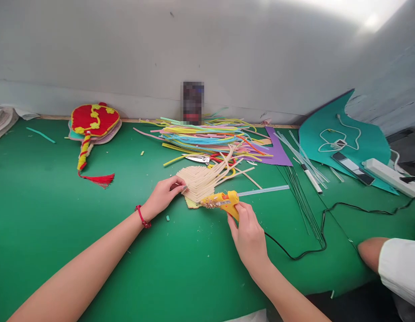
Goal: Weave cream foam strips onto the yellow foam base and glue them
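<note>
My right hand (249, 235) is wrapped round the handle of a yellow hot glue gun (224, 201). A clear glue stick (264, 191) juts from its back end. The nozzle points left, at the lower edge of a cream piece of pipe cleaners (197, 181) laid side by side in a V pattern. Loose strip ends fan out from the piece to the upper right. A pale yellow backing (192, 204) shows beneath it. On the piece's left edge, my left hand (165, 192) pinches with thumb and forefinger.
Behind lie colourful pipe cleaners (201, 136) and scissors (197, 158). A red fan (95, 120) with a tassel is at left. To the right are purple sheet (279, 150), glue sticks (308, 156), a phone (353, 168), a power strip (391, 176), the gun's cord (323, 232) and another person's sleeve (400, 264).
</note>
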The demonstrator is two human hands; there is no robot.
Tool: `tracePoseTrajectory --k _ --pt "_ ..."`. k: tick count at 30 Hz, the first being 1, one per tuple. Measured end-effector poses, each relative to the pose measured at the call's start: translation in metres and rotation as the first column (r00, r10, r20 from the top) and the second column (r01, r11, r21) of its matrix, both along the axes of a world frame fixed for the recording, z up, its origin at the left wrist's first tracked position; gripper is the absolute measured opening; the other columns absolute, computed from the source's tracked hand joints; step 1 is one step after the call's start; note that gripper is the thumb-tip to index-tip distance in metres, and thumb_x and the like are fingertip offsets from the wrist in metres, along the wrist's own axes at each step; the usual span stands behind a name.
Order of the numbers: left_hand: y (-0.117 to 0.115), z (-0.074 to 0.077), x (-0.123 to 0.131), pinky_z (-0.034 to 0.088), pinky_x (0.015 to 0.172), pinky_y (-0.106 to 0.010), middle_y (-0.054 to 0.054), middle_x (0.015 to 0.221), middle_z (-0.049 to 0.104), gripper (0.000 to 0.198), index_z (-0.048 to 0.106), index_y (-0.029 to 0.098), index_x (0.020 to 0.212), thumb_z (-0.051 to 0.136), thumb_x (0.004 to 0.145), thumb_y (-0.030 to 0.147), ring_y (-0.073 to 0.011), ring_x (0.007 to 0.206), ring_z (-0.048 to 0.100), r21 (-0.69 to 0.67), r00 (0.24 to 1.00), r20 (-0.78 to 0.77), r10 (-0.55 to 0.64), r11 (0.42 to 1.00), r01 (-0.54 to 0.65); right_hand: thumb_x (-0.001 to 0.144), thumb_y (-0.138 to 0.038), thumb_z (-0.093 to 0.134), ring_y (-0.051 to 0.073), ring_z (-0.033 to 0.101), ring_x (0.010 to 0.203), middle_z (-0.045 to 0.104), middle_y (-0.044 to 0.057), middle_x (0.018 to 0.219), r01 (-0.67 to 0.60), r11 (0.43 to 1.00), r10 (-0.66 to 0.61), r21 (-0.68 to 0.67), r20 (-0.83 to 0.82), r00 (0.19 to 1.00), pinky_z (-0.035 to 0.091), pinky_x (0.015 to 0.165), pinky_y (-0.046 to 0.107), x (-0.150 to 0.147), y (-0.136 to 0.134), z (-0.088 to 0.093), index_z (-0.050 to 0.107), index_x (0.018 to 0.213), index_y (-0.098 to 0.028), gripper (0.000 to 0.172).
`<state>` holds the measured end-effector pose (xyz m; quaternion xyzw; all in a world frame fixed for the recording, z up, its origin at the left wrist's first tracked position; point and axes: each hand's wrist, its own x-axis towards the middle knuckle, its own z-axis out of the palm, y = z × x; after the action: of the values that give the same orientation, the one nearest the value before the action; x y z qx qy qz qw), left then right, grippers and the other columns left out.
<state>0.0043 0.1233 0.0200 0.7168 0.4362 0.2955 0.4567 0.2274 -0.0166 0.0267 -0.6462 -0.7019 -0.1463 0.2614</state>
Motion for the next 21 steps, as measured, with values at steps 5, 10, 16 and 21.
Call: tracePoseTrajectory --k 5,10,16,21 --pt "0.0 0.002 0.0 0.052 0.075 -0.03 -0.002 0.081 0.071 0.02 0.059 0.021 0.08 0.055 0.082 0.041 -0.0183 0.075 0.066 0.015 1.0 -0.013 0.0 1.0 0.0 0.092 -0.025 0.044 0.021 0.063 0.087 0.06 0.01 0.099 0.02 1.0 -0.023 -0.02 -0.17 0.985 0.053 0.063 0.03 0.008 -0.001 0.004 0.046 0.105 -0.02 0.014" --pt "0.0 0.001 0.0 0.051 0.074 -0.03 -0.002 0.081 0.07 0.02 0.059 0.021 0.08 0.053 0.084 0.04 -0.0184 0.077 0.066 0.02 1.0 -0.01 -0.006 1.0 0.006 0.083 -0.041 0.057 0.018 0.062 0.068 0.062 0.005 0.089 0.154 0.958 -0.245 -0.242 -0.412 0.877 0.049 0.056 0.028 0.039 0.008 0.012 0.048 0.099 -0.021 0.027" --pt "0.0 -0.001 -0.001 0.05 0.074 -0.029 -0.002 0.082 0.07 0.02 0.059 0.021 0.082 0.052 0.085 0.04 -0.018 0.078 0.065 0.043 1.0 -0.025 -0.015 0.999 0.016 0.069 -0.045 0.064 0.022 0.063 0.075 0.066 0.007 0.092 0.341 0.828 -0.527 -0.445 -0.413 0.743 0.047 0.066 0.033 0.098 0.026 0.014 0.05 0.096 -0.022 0.039" --pt "-0.001 -0.002 0.0 0.05 0.073 -0.028 -0.001 0.081 0.069 0.018 0.06 0.022 0.081 0.053 0.085 0.038 -0.0175 0.076 0.064 0.082 0.999 -0.048 -0.008 0.997 0.012 0.068 -0.042 0.061 0.023 0.062 0.085 0.065 0.009 0.102 0.365 0.785 -0.548 -0.5 -0.287 0.786 0.046 0.073 0.034 0.14 0.043 0.003 0.055 0.099 -0.019 0.039"
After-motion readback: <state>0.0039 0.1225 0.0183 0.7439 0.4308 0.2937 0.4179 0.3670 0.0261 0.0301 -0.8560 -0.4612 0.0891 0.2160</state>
